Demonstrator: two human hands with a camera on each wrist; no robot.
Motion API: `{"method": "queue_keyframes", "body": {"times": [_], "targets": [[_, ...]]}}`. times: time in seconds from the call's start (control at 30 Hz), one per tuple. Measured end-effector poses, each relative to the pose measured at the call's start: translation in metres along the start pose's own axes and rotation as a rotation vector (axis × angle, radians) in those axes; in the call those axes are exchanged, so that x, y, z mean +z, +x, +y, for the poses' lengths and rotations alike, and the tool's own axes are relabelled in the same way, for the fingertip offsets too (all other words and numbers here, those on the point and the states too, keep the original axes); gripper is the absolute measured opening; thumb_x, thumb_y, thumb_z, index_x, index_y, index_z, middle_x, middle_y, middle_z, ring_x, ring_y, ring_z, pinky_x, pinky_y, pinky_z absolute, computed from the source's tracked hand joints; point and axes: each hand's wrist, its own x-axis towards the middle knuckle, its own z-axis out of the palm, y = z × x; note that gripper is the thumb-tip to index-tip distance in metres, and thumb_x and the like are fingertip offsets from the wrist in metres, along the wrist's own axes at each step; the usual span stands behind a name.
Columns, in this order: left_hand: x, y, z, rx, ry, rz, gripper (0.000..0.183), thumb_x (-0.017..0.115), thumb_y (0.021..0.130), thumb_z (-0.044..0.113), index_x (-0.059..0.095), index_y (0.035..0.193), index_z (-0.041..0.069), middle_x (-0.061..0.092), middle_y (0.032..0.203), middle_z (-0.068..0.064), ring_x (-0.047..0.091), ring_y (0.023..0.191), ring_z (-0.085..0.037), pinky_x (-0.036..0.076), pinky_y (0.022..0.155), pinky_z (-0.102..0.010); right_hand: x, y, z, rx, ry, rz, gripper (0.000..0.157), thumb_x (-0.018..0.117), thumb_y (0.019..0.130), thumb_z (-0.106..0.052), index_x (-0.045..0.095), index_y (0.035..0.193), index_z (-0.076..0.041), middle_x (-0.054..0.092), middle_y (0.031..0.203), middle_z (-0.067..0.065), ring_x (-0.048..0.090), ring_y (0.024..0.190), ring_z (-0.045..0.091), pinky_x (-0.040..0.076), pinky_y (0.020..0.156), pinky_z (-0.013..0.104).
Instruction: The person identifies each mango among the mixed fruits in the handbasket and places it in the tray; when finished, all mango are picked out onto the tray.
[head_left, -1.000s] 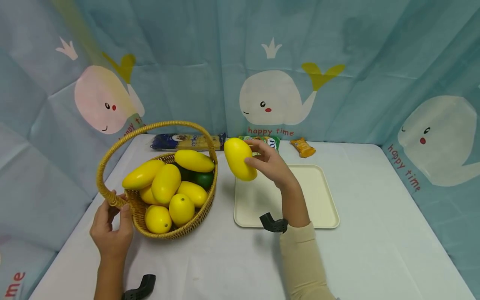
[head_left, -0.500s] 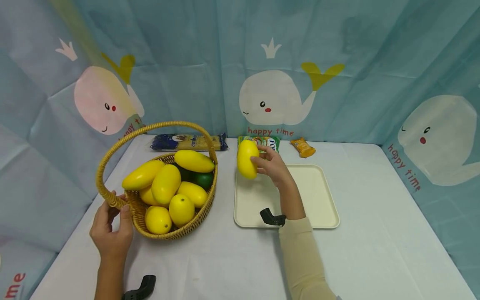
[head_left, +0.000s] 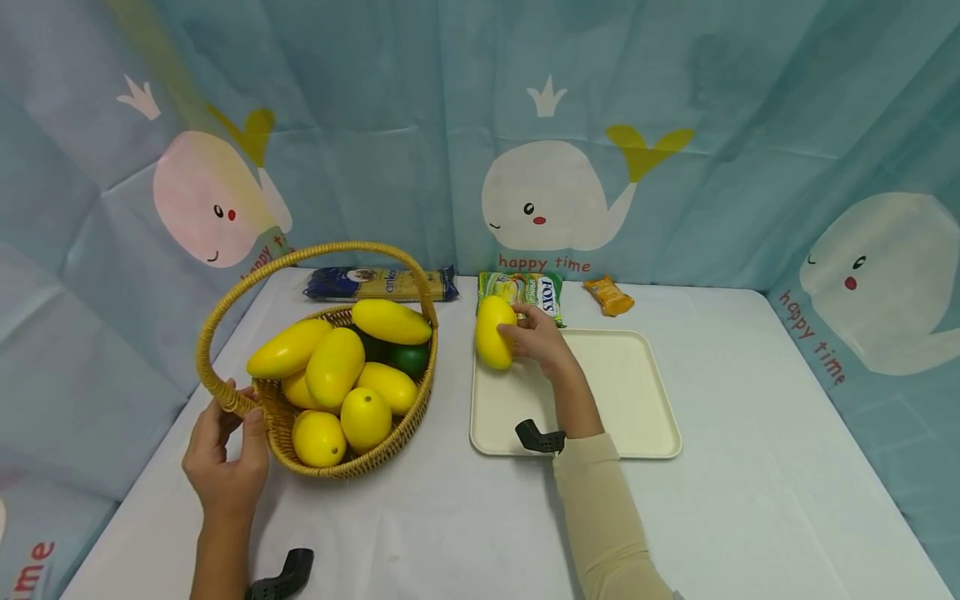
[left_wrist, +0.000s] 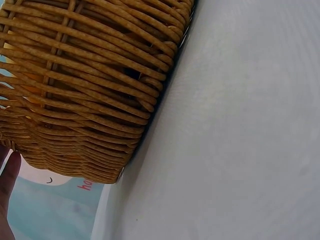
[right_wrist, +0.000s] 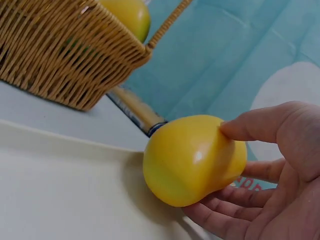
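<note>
**Thumb and fingers across a yellow fruit [right_wrist: 185, 160], at the tray's [head_left: 615, 400] far left corner**

We begin at the right hand [head_left: 540, 337]: its thumb [right_wrist: 247, 125] presses one side of the fruit and its fingers [right_wrist: 225, 215] bend against the other, parted about as widely as the fruit is thick. We judge this broad pinch suited to a smooth, rounded body without an edge. The fruit is over the tray's far left corner; whether it touches the surface, we cannot tell. The left hand [head_left: 225, 471] pinches the foot of the handle [head_left: 360, 247], where it joins the wicker basket [left_wrist: 75, 100], probably to steady it. We note the basket just beside the tray, a placing that keeps reaches short. It holds further yellow fruits [head_left: 334, 369] and something dark green [head_left: 408, 360]. Farthest out, we find a long blue packet [head_left: 333, 283], a green packet [head_left: 549, 292] and an orange packet [head_left: 609, 296] behind the basket and tray.
</note>
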Motion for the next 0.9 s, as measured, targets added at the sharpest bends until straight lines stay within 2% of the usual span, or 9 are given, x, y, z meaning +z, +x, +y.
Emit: {"method": "queue_keyframes", "body": {"times": [0.2, 0.43, 0.7, 0.9], "targets": [[0.0007, -0.0002, 0.0002, -0.001, 0.006, -0.002, 0.035, 0.065, 0.088, -0.006, 0.064, 0.123, -0.012, 0.069, 0.104, -0.023, 0.068, 0.099, -0.022, 0.051, 0.093, -0.018, 0.0007, 0.0024, 0.0042, 0.038, -0.036, 0.012, 0.060, 0.072, 0.091, -0.021, 0.048, 0.145, -0.011, 0.054, 0.130, 0.016, 0.058, 0.107, 0.030, 0.058, 0.088, 0.040], [0.0016, 0.0002, 0.0031, -0.009, 0.009, -0.005, 0.035, 0.065, 0.088, -0.005, 0.064, 0.123, -0.012, 0.069, 0.104, -0.025, 0.067, 0.100, -0.019, 0.050, 0.094, -0.018, 0.0023, 0.0009, 0.0022, 0.047, -0.085, -0.004, 0.061, 0.071, 0.092, -0.023, 0.046, 0.145, -0.008, 0.057, 0.130, 0.020, 0.063, 0.100, 0.032, 0.059, 0.082, 0.038], [0.0017, 0.0004, 0.0050, -0.013, 0.007, -0.009, 0.036, 0.064, 0.088, -0.006, 0.063, 0.123, -0.012, 0.065, 0.101, -0.035, 0.065, 0.101, -0.009, 0.050, 0.094, -0.018, 0.0008, -0.0012, 0.0019, 0.056, -0.128, 0.009, 0.063, 0.071, 0.092, -0.028, 0.046, 0.146, -0.010, 0.057, 0.127, 0.018, 0.062, 0.097, 0.030, 0.059, 0.082, 0.039], [0.0000, 0.0006, 0.0067, -0.020, 0.017, -0.014, 0.037, 0.064, 0.088, -0.008, 0.063, 0.124, -0.011, 0.068, 0.105, -0.027, 0.066, 0.101, -0.015, 0.050, 0.094, -0.018, 0.0014, -0.0015, 0.0014, 0.048, -0.131, -0.009, 0.062, 0.073, 0.091, -0.025, 0.046, 0.145, -0.007, 0.056, 0.125, 0.020, 0.062, 0.092, 0.029, 0.059, 0.080, 0.039]]}}
